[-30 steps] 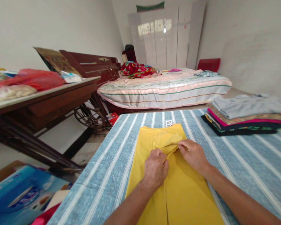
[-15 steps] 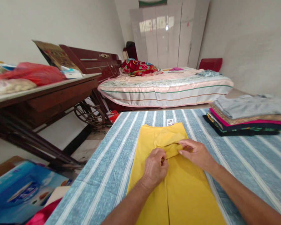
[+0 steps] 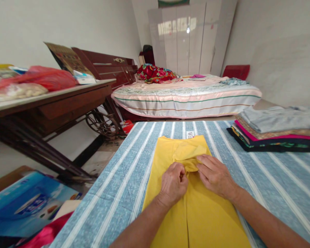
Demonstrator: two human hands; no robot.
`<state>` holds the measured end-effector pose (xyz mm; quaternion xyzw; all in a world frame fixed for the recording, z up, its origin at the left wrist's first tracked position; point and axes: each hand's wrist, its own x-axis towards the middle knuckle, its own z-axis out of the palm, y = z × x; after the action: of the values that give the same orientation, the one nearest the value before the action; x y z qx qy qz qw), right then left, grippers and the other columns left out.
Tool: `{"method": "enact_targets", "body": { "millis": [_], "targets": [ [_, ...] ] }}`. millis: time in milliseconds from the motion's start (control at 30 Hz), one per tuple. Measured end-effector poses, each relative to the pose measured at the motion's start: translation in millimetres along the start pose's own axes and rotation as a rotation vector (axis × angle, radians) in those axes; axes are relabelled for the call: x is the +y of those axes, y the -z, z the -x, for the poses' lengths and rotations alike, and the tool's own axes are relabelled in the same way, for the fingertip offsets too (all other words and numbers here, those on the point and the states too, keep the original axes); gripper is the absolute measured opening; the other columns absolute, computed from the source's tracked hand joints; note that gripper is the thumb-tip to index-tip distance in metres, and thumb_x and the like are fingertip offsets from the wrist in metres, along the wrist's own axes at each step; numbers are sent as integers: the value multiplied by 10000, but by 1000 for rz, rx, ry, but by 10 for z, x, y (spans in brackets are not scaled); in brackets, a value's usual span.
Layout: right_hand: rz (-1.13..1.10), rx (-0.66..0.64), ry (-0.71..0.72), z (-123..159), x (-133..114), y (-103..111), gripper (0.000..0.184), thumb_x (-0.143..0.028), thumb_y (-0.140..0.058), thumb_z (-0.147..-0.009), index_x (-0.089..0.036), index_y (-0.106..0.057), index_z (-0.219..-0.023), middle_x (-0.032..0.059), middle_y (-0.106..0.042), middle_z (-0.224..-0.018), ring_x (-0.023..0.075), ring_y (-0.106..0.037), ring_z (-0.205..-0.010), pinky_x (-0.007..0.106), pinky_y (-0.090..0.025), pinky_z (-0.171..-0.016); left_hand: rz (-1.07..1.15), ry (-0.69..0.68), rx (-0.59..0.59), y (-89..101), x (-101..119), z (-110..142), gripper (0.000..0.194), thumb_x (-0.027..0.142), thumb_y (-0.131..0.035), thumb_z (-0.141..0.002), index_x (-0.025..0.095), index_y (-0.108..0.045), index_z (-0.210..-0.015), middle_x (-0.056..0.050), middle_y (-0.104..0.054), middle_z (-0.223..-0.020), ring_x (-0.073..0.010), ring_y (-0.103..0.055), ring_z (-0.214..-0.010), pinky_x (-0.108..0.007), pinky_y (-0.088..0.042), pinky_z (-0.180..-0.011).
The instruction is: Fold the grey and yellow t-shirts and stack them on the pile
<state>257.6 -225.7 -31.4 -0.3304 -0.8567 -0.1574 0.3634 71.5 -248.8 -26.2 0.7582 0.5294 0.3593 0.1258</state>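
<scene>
A yellow shirt [image 3: 209, 213] lies folded lengthwise in front of me, its two sides meeting at a centre line. Near its upper end a sleeve [image 3: 189, 151] is laid across, with a loose, rumpled edge. My left hand [image 3: 173, 182] is closed, pinching that edge close to the centre line. To the right, my right hand [image 3: 214, 174] rests with fingers stretched out on the sleeve's right part; its thumb is mostly hidden. A white tag [image 3: 189, 134] with printed letters sticks out past the shirt's far end.
The shirt lies on a blue striped cloth [image 3: 121, 179]. A stack of folded clothes [image 3: 276, 134] stands at the right. Beyond is a bed [image 3: 186, 100]. To the left are a sewing-machine table [image 3: 74, 103] with bags on top and a blue box [image 3: 33, 203] below.
My right hand has gone from pinching the sleeve to lying on it with fingers stretched. My left hand keeps its pinch in nearly the same place. The view has shifted slightly.
</scene>
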Motion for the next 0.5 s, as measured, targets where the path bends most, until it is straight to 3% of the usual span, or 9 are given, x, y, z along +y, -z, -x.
{"method": "enact_targets", "body": {
  "millis": [167, 367, 500],
  "targets": [
    [-187, 6, -5, -58, -66, 60, 174, -84, -476, -806, -176, -617, -762, 75, -628, -824, 191, -568, -826, 338, -463, -749, -52, 51, 2, 8, 48, 1, 198, 152, -555, -668, 193, -511, -857, -5, -512, -776, -150, -489, -689, -251, -382, -625],
    [-255, -38, -10, -100, -194, 100, 192, -94, -456, -820, -178, -566, -687, 32, -566, -635, 160, -523, -636, 302, -405, -617, -46, 8, 50, 18, 10, 9, 157, 63, -456, -653, 196, -493, -727, -5, -488, -726, -147, -482, -685, -246, -364, -615],
    [-288, -33, -23, -92, -235, 83, 181, -80, -459, -817, -176, -564, -706, 30, -576, -629, 157, -526, -618, 298, -392, -614, -41, 34, 80, 16, 1, 14, 177, 46, -460, -613, 193, -472, -709, 11, -458, -686, -132, -456, -623, -239, -341, -566]
  ]
}}
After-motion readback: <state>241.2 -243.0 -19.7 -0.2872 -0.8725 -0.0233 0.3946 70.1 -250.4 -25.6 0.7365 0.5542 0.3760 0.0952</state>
